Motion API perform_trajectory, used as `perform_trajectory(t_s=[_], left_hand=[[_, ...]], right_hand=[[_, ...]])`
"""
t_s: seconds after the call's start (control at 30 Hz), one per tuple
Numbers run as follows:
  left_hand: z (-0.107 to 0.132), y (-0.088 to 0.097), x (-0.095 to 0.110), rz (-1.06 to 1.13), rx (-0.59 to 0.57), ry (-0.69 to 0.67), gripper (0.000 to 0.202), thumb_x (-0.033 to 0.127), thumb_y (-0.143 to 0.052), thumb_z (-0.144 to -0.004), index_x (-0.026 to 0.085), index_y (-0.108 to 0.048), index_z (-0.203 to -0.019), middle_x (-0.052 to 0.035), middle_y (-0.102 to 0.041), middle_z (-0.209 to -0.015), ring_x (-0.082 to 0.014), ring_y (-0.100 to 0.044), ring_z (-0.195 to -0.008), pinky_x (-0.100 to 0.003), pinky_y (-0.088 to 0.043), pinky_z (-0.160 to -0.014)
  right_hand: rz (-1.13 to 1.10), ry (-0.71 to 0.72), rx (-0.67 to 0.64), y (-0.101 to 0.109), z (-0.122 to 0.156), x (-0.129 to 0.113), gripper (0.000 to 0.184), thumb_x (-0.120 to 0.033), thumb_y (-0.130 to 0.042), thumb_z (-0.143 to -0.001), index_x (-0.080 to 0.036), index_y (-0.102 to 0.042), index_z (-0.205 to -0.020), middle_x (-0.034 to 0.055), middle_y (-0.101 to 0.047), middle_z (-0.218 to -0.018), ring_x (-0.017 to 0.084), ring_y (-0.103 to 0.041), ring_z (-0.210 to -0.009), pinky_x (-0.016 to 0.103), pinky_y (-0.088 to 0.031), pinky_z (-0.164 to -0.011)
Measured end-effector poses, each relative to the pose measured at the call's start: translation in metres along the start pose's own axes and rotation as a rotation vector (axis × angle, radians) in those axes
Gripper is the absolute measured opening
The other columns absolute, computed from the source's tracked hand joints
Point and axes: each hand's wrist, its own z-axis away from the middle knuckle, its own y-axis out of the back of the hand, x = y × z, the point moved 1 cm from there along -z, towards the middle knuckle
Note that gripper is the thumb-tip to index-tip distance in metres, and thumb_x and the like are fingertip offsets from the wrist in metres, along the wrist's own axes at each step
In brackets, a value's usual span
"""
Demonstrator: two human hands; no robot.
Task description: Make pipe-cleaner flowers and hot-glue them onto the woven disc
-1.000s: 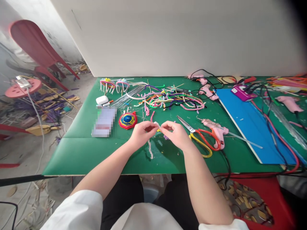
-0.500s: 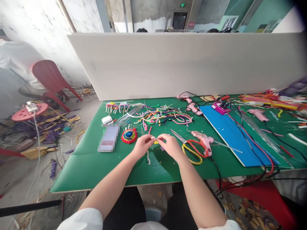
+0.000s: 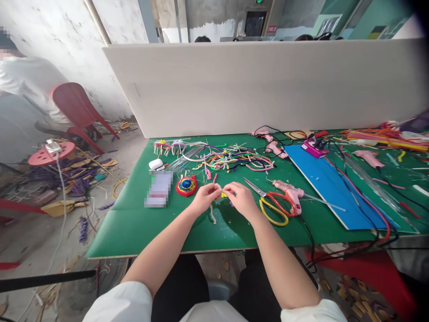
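My left hand (image 3: 207, 197) and my right hand (image 3: 241, 197) meet over the front of the green table, both closed in a pinch. Between their fingertips shows a bit of white pipe cleaner (image 3: 219, 186), mostly hidden by the fingers. Just below my left hand a whitish twisted strand (image 3: 213, 216) lies on the table. Small yellow bits (image 3: 224, 195) show behind the fingertips. Left of my hands sits a round red, yellow and blue coiled piece (image 3: 186, 185). Scissors (image 3: 272, 205) with red and yellow handles lie right of my right hand, beside a pink glue gun (image 3: 288, 192).
A tangle of coloured pipe cleaners (image 3: 234, 159) lies beyond my hands. At left are a phone (image 3: 158, 189) and a white case (image 3: 155, 164). A blue board (image 3: 330, 192), a purple power strip (image 3: 313, 147) and cables lie right. A white panel (image 3: 248, 89) stands behind.
The view has shifted slightly, so the table sits a little further right and higher. Both hands keep pinching together at the same place over the table, with small finger movement.
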Motion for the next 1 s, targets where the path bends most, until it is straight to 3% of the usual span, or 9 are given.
perform_trajectory(t_s=[0.33, 0.5, 0.8, 1.0], left_hand=[[0.0022, -0.0001, 0.0075, 0.103, 0.100, -0.019, 0.029, 0.042, -0.065, -0.073, 0.014, -0.057, -0.074, 0.0028, -0.055, -0.061, -0.0080, -0.049, -0.058, -0.022, -0.041, -0.059], [0.0017, 0.0010, 0.0085, 0.159, 0.139, 0.010, 0.030, 0.042, -0.066, -0.072, 0.013, -0.058, -0.076, 0.0022, -0.056, -0.063, -0.0079, -0.051, -0.058, -0.022, -0.042, -0.059], [0.0031, 0.0011, 0.0074, 0.058, 0.144, -0.008, 0.029, 0.041, -0.068, -0.071, 0.014, -0.061, -0.076, 0.0020, -0.058, -0.062, -0.0086, -0.052, -0.058, -0.022, -0.043, -0.058], [0.0050, 0.0009, 0.0079, 0.016, 0.101, -0.042, 0.027, 0.039, -0.067, -0.072, 0.014, -0.064, -0.083, -0.0007, -0.064, -0.071, -0.0109, -0.058, -0.066, -0.023, -0.048, -0.064]], right_hand=[[-0.260, -0.176, 0.042, -0.0043, -0.0018, -0.0004, 0.019, -0.035, -0.060, -0.078, -0.021, -0.070, -0.086, 0.0041, -0.071, -0.089, 0.018, -0.065, -0.082, 0.030, -0.049, -0.077], [-0.318, -0.238, 0.069, -0.0022, -0.0006, 0.0015, 0.028, -0.042, -0.059, -0.078, -0.018, -0.070, -0.087, 0.0046, -0.070, -0.081, 0.017, -0.062, -0.072, 0.029, -0.048, -0.067], [-0.227, -0.210, 0.069, -0.0049, 0.0010, -0.0075, 0.021, -0.039, -0.055, -0.080, -0.019, -0.061, -0.076, 0.0011, -0.064, -0.072, 0.014, -0.058, -0.067, 0.024, -0.043, -0.059], [-0.406, -0.299, 0.036, -0.0108, -0.0004, 0.0006, 0.023, -0.042, -0.054, -0.079, -0.019, -0.057, -0.076, -0.0017, -0.057, -0.067, 0.013, -0.054, -0.063, 0.025, -0.043, -0.059]])
